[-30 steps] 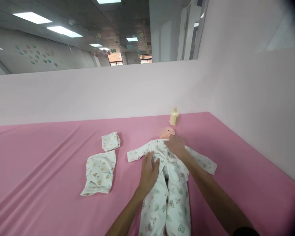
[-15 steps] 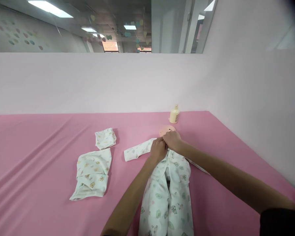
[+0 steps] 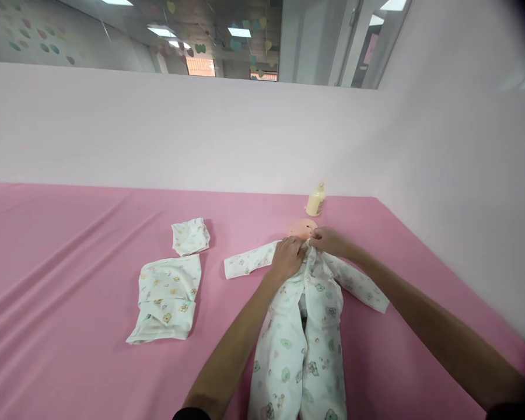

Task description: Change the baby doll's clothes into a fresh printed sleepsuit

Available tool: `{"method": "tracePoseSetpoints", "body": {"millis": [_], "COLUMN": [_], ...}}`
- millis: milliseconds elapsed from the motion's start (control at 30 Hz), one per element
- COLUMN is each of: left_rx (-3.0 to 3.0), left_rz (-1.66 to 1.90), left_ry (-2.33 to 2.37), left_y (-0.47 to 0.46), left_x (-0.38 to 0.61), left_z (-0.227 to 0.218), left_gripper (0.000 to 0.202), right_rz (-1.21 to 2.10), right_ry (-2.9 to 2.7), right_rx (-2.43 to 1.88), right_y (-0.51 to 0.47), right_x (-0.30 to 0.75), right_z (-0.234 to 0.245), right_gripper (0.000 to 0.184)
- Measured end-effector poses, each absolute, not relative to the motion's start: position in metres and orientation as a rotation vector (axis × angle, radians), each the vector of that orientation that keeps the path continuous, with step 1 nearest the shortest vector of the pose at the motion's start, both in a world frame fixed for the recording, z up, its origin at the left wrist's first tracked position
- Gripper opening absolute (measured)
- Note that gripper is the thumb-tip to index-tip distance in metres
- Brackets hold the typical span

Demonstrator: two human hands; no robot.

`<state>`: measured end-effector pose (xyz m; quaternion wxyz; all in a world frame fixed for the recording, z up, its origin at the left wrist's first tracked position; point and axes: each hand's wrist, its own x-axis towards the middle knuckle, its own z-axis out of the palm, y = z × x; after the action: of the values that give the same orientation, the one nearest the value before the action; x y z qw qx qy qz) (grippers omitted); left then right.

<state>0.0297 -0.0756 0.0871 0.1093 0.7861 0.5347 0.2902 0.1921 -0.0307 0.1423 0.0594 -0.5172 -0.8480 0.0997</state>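
Printed romper on doll lies flat on pink sheet; left hand and right hand both pinch its collar, fingers closed on fabric; cream bottle upright by the wall, contents not visible; folded garments lie left; half a second ago the right sleeve was tucked, now it is spread out.

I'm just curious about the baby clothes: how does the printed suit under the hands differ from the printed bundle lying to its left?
The suit lies spread out, sleeves and legs extended, on a doll; the bundle is folded and lies alone. The suit is longer than the bundle. Both hands, left hand and right hand, pinch the suit's collar; nothing touches the bundle. Both are white printed cloth on the pink sheet.
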Motion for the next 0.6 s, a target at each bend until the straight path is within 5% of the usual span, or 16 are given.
{"method": "tracePoseSetpoints", "body": {"millis": [167,600], "left_rx": [2.261,2.216], "left_rz": [1.03,1.008], "left_ry": [1.515,1.615], "left_y": [-0.071,-0.072], "left_x": [0.029,0.024], "left_z": [0.086,0.09], "left_gripper": [0.02,0.017], "right_rz": [0.735,0.437], "right_ry": [-2.271,-2.074], "right_rx": [-1.392,-1.534], "right_y": [-0.041,-0.051], "right_x": [0.203,0.204], "right_z": [0.125,0.109], "right_gripper": [0.023,0.026]}}
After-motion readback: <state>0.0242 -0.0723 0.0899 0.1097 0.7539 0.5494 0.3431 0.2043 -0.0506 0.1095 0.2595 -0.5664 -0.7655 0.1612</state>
